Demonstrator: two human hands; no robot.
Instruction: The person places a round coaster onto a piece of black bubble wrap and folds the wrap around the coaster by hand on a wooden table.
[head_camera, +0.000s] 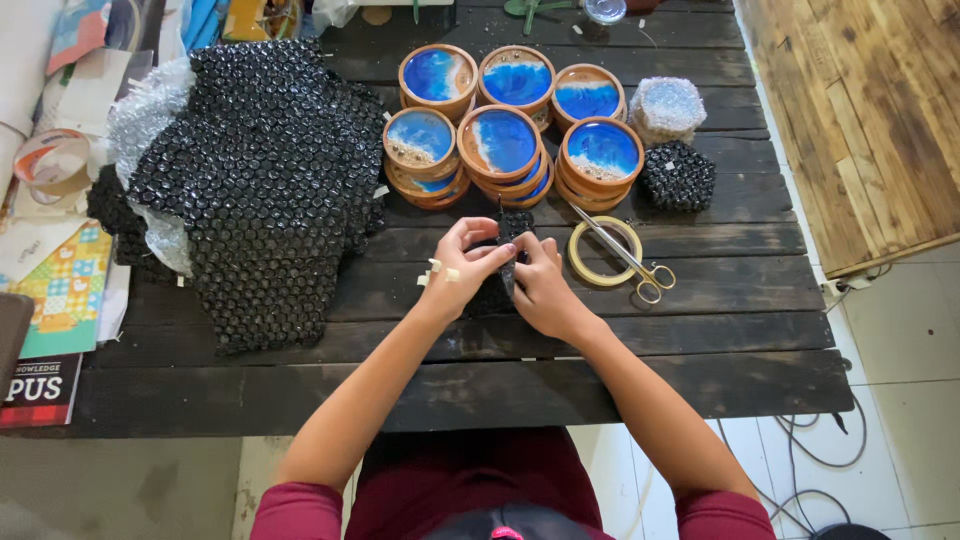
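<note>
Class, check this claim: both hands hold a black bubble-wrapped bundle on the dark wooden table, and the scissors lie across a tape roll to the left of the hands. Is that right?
Not quite. The head view shows the scissors across the tape roll to the right of the hands, not the left. The left hand and right hand do hold the black bubble-wrapped bundle on the dark wooden table.

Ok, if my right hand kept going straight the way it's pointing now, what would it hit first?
Your right hand points up and slightly left, already touching the black bubble-wrapped bundle that it holds with the left hand. Past that, probably the front stack of blue-and-wood coasters, though depth is unclear.
</note>
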